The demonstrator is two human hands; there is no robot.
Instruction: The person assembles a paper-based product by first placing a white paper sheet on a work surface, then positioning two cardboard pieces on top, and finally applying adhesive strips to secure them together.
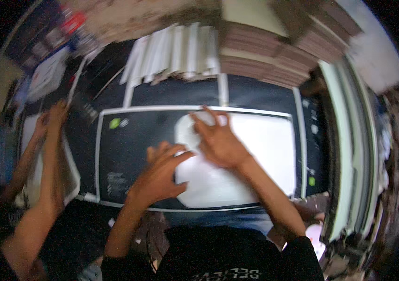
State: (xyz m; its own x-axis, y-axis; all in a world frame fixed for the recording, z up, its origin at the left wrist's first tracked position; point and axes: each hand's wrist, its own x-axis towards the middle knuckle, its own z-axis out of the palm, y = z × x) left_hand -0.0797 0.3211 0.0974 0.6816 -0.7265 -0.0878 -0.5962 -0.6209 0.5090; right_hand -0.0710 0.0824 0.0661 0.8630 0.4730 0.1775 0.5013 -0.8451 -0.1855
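A black sheet with white edging lies flat before me, its right part covered by a bright white sheet. On the white side lies a pale, glossy piece with cut-off corners on its left. My left hand hovers at this piece's left edge, fingers curved and apart, holding nothing I can see. Reaching farther across, my right hand rests on or just over the pale piece, its fingers spread near the sheet's far edge. Blur hides whether its fingertips touch the surface.
White strips lie in a row beyond the sheet, beside stacked brown boards. Long pale panels stand along the right side. At the left, another person's arms reach over a white panel.
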